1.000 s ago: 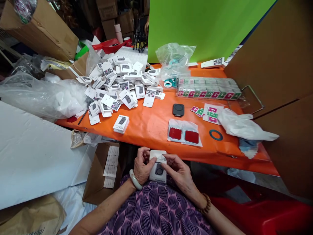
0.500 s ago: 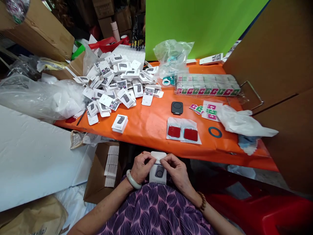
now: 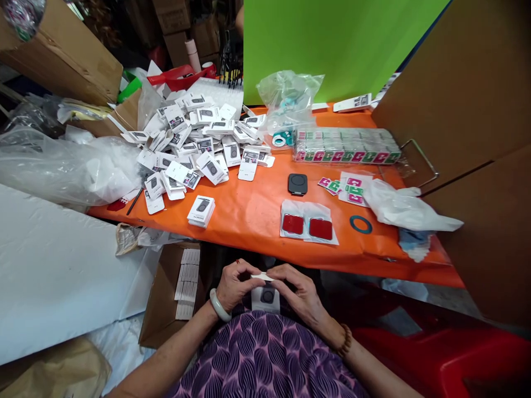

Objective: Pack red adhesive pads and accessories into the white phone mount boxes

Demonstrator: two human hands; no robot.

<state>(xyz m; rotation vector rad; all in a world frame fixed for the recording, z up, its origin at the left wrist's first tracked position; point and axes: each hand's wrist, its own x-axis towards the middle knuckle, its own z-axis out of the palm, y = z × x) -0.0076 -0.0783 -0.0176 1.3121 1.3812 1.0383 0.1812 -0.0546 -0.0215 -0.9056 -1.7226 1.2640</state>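
Observation:
A small white cardboard box (image 3: 259, 298) with a dark device printed on its front is held upright at my lap, below the table's front edge. My left hand (image 3: 235, 284) pinches the left side of its top flap between thumb and fingers. On the other side, my right hand (image 3: 296, 290) grips the flap's right end the same way. The flap is folded toward the box's top; whether it is tucked in cannot be seen. On the table ahead lie a black square device (image 3: 297, 184) and two red-faced squares (image 3: 292, 224) on white sheets.
A heap of similar white boxes (image 3: 211, 166) covers the table's left, with a short stack (image 3: 201, 211) in front. An open carton (image 3: 160, 307) with rows of boxes stands below left. Wrapped sticker packs (image 3: 348, 146), a teal ring (image 3: 360, 224) and a white glove (image 3: 402, 204) lie right.
The box's top flap, upright before, is now bent over and seen nearly edge-on. Both hands have shifted their thumbs and fingers around it. The view has moved slightly.

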